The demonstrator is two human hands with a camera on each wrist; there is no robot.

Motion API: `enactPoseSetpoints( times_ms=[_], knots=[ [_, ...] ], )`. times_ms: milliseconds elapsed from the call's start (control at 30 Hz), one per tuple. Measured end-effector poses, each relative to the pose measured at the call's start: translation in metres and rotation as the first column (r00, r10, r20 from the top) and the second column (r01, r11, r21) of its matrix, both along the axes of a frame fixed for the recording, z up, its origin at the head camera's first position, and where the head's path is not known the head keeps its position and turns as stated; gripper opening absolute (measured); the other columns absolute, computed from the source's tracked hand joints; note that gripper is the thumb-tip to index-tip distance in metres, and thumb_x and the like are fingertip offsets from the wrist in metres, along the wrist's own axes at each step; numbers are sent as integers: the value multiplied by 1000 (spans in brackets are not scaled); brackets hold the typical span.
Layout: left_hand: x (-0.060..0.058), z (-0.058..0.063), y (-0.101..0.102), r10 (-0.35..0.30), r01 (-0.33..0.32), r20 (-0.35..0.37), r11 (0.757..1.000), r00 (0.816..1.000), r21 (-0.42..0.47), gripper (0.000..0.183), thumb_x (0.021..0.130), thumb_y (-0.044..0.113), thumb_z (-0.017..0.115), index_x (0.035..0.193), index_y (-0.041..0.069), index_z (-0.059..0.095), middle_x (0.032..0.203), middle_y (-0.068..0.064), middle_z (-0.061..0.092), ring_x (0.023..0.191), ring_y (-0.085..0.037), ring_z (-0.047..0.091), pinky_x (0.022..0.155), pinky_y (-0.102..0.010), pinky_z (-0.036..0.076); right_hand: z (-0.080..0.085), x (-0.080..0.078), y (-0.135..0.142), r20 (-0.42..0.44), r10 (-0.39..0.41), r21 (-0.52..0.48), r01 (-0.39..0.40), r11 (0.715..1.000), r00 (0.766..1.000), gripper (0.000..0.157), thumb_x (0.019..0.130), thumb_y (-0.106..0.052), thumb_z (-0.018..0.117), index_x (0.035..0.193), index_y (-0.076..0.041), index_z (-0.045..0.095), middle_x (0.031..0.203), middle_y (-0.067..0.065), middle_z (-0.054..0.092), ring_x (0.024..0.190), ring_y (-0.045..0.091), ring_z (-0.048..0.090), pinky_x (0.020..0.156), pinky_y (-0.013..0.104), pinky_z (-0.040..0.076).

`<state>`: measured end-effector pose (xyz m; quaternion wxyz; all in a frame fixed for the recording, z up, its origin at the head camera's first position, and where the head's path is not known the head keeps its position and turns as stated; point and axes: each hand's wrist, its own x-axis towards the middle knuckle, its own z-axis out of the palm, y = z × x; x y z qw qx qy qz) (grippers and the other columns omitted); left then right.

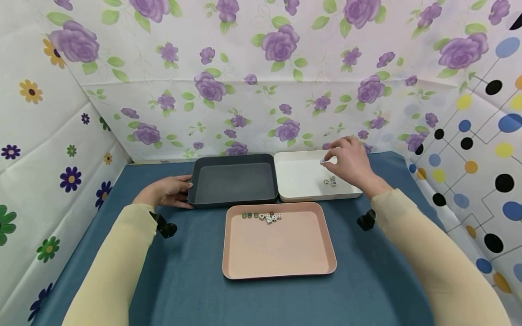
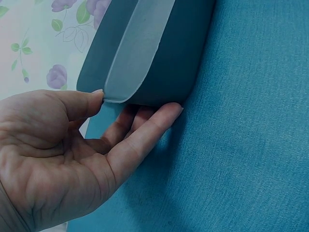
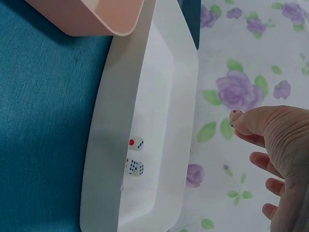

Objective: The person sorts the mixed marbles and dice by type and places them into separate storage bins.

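Note:
Over the white tray (image 1: pixel 299 174), my right hand (image 1: pixel 350 160) pinches a small white die (image 3: pixel 234 117) between thumb and fingertips. A red pip and dark pips show on it in the right wrist view. Several more white dice (image 1: pixel 333 181) lie in the white tray below. My left hand (image 1: pixel 173 191) holds the left side of the dark grey tray (image 1: pixel 234 183). Its thumb sits at the rim, and the other fingers (image 2: pixel 140 135) press the outer wall from below. Nothing lies in the dark grey tray.
In front stands a pink tray (image 1: pixel 281 253). Along its far side are several white dice (image 1: pixel 268 218) and a short row of small greenish pieces (image 1: pixel 250 215). A blue cloth (image 1: pixel 195 280) covers the table. Flowered sheets (image 1: pixel 244 54) hang behind the trays.

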<state>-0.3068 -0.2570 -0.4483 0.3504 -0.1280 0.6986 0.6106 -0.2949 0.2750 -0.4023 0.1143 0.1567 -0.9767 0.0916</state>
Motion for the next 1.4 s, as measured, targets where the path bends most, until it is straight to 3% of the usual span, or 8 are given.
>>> enactPoseSetpoints(
  times_ms=[633, 1067, 1400],
  knots=[
    [-1, -2, -1, -6, 6, 0, 1000, 1000, 9, 63, 115, 14, 31, 166, 28, -3, 164, -28, 21, 145, -45, 35, 99, -58, 53, -18, -13, 0, 87, -73, 10, 73, 997, 994, 16, 93, -29, 78, 99, -14, 82, 130, 17, 59, 137, 47, 33, 112, 68, 25],
    [-1, 0, -1, -9, 9, 12, 1000, 1000, 15, 64, 115, 15, 31, 166, 28, -4, 164, -28, 20, 146, -44, 34, 100, -58, 52, -39, -20, -3, 207, -126, -7, 131, 991, 970, 15, 92, -29, 79, 97, -15, 82, 128, 15, 59, 139, 45, 28, 112, 67, 23],
    [-1, 0, -1, -4, 4, 12, 1000, 1000, 9, 63, 115, 14, 31, 166, 28, -3, 163, -28, 22, 146, -44, 34, 100, -58, 52, -51, -23, -4, 237, -129, 18, 128, 992, 963, 13, 92, -27, 78, 98, -16, 82, 129, 16, 58, 140, 46, 27, 113, 67, 22]
  ],
)
